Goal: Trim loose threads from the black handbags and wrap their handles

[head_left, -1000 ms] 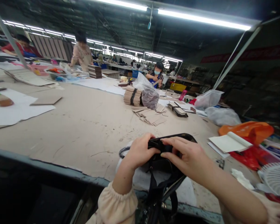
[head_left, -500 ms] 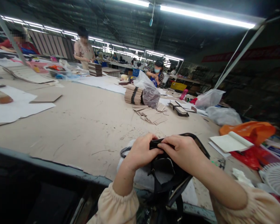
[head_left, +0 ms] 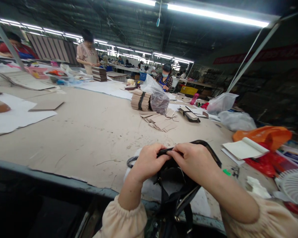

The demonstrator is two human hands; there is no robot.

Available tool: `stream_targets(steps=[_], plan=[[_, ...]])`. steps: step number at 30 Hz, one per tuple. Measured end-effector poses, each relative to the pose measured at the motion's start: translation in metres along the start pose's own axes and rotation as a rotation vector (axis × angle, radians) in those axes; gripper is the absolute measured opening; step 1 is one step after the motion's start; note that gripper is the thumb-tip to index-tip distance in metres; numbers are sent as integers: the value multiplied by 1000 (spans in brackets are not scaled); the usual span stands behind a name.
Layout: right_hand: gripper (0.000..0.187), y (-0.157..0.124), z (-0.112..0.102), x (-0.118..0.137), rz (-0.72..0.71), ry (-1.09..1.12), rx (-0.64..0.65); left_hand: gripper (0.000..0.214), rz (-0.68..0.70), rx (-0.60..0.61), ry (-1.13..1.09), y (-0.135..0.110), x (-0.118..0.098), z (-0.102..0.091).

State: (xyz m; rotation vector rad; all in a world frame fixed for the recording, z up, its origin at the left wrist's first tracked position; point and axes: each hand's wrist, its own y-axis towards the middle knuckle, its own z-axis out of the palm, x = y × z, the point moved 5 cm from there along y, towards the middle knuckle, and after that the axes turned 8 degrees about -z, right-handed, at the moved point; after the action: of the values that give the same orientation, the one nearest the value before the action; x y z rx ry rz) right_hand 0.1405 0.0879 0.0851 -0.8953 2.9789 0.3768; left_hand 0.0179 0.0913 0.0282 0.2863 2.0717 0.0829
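A black bag (head_left: 172,195) lies tilted at the table's front edge, its mouth facing me and its straps hanging over the side. My left hand (head_left: 150,162) pinches the bag's upper rim between thumb and fingers. Close beside it, my right hand (head_left: 195,160) grips the same rim, the two thumbs nearly meeting. The bag's dark lining and a zipper edge show below the hands. Part of the rim is hidden behind my fingers. White paper (head_left: 201,201) lies beneath the bag.
Ahead on the table (head_left: 89,132) lie loose tan strips (head_left: 161,122), a banded stack of pieces (head_left: 140,100) and a plastic bag (head_left: 159,96). To the right are a notepad (head_left: 245,147), an orange bag (head_left: 265,135) and a white basket (head_left: 294,186). Several people work farther back.
The thumbs have shifted slightly along the bag's rim, which now looks pressed flatter between them. Both hands keep their hold. The whole view has moved a little.
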Motion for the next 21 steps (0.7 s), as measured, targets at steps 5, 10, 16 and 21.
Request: stream_targets(steps=[5, 10, 16, 21], plan=[[26, -2, 0, 0, 7, -17, -18, 14, -15, -28, 32, -2, -2, 0], [31, -2, -1, -3, 17, -37, -2, 19, -21, -92, 63, -2, -3, 3], [27, -11, -1, -11, -72, 15, 46, 13, -76, -109, -6, -2, 1, 4], [22, -24, -4, -28, -78, 50, 39, 13, -87, -104, -50, -1, 5, 4]])
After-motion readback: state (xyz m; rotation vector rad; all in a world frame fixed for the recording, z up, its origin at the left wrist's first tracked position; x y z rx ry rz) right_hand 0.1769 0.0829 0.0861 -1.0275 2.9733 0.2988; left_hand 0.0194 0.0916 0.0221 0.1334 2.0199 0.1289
